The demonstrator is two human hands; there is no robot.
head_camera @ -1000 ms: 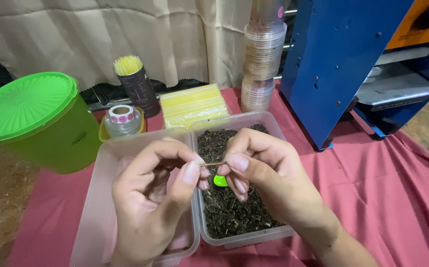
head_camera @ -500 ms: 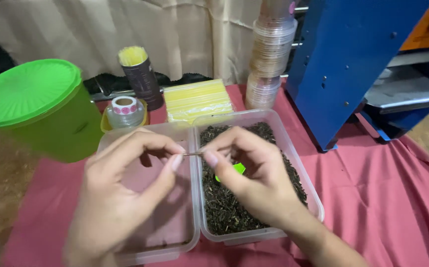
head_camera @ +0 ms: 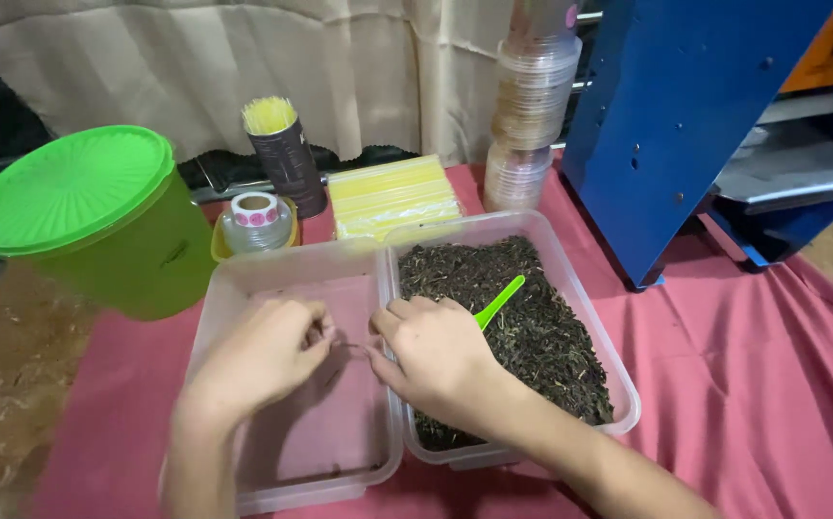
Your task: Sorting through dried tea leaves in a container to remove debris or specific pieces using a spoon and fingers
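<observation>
- A person's left hand [head_camera: 265, 354] and right hand [head_camera: 436, 354] meet over the nearly empty clear tub [head_camera: 244, 288], fingertips of each pinched together on a thin dark strand [head_camera: 349, 346] stretched between them — what it is cannot be told.
- Beside it, touching, the second tub [head_camera: 618, 384] holds dark dried leaves [head_camera: 532, 327] and a green scoop [head_camera: 499, 302].
- To do this well, both pinches should probably stay light and low over the tub — a hard pull could snap the strand.
</observation>
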